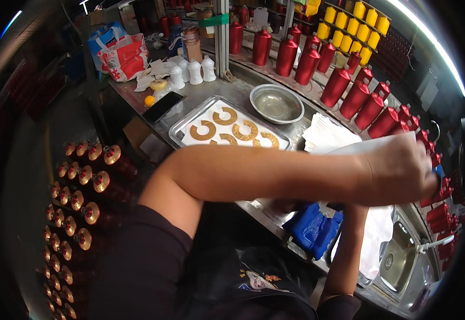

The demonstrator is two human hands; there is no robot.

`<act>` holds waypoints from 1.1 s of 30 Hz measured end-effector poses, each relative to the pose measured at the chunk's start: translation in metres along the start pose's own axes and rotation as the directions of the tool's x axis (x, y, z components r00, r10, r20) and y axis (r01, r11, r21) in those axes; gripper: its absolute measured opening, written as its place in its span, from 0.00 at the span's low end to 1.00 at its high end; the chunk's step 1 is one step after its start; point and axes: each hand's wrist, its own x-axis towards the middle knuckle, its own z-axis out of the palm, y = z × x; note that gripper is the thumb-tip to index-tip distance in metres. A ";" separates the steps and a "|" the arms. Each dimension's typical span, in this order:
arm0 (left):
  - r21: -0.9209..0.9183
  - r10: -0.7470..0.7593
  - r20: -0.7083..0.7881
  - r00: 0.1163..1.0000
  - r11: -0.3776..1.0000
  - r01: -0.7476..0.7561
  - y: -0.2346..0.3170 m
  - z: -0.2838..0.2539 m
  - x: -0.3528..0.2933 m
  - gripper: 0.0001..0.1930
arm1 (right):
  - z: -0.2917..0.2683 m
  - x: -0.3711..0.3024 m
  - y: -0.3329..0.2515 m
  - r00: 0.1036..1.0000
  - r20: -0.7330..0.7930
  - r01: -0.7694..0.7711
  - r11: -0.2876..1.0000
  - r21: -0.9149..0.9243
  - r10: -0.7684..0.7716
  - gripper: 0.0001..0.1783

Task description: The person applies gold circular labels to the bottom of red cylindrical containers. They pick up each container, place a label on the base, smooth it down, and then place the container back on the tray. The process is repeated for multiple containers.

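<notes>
My left arm reaches across the view from the lower left. At the right, my left hand (pixel 400 170) is closed with curled fingers, slightly blurred, and what it grips, if anything, is hidden. A white sheet (pixel 371 145) shows directly behind its wrist. My right forearm (pixel 346 248) rises from below and passes behind the left wrist, which hides my right hand. Behind the left forearm, a metal tray (pixel 194 113) lined with white paper bears several gold C-shaped pieces (pixel 203 130). A stack of white papers (pixel 328 132) lies right of the tray.
A metal bowl (pixel 277 104) stands behind the tray. Red bottles (pixel 308 64) line the shelf at back and right. Blue cloth (pixel 315 229) and a sink (pixel 398 256) are near right. A black phone (pixel 163 106) lies left; gold-capped red bottles (pixel 85 173) stand lower left.
</notes>
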 end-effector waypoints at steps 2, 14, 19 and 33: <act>-0.097 -0.026 -0.011 1.000 0.995 0.025 0.033 0.020 0.005 0.07 | -0.014 -0.004 0.011 0.994 -0.109 0.035 0.999 0.038 -0.030 0.32; -0.649 -0.619 0.324 0.715 0.405 0.644 -0.028 -0.019 -0.100 0.21 | -0.293 -0.219 -0.029 0.306 -0.933 -0.040 0.976 -0.213 -0.191 0.09; -0.368 -0.952 0.079 0.296 0.248 0.896 -0.185 -0.013 -0.170 0.19 | -0.443 -0.278 0.027 -0.095 -0.984 -0.155 0.979 -0.135 -0.151 0.17; -0.032 -0.979 -0.100 0.176 0.180 0.983 -0.300 -0.132 -0.294 0.14 | -0.509 -0.250 0.252 -0.055 -0.994 -0.719 0.694 -0.026 -0.094 0.22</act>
